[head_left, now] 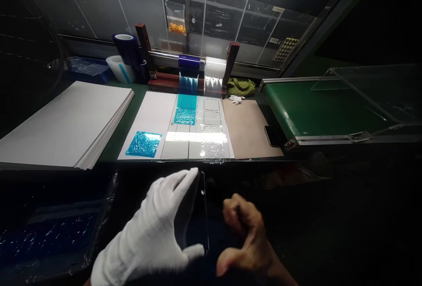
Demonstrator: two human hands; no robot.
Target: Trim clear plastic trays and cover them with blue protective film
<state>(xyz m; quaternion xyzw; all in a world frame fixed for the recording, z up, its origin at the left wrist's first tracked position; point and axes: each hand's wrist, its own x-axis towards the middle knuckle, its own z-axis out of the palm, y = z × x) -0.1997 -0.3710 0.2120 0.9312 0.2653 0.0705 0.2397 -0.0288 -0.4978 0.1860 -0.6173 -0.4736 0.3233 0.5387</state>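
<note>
My left hand (151, 229), in a white glove, grips a thin dark glass-like panel (201, 215) by its edges, thumb at the bottom and fingertips at the top. The panel is seen nearly edge-on, and much of it merges with the dark background. To its right my bare right hand (247, 237) hovers apart from the panel, fingers curled and thumb held away, with nothing visible in it. Beyond both hands, a blue film strip (187, 101) and a clear film strip (212, 143) run from rolls onto a marked sheet (198, 149).
A blue film piece (144, 144) lies on white paper beside a thick paper stack (66, 123). At the right are brown card (245, 127), a phone (274, 136) and a green conveyor belt (296, 105). A wooden roll stand (168, 82) stands behind; a plastic-lined tray (66, 233) is lower left.
</note>
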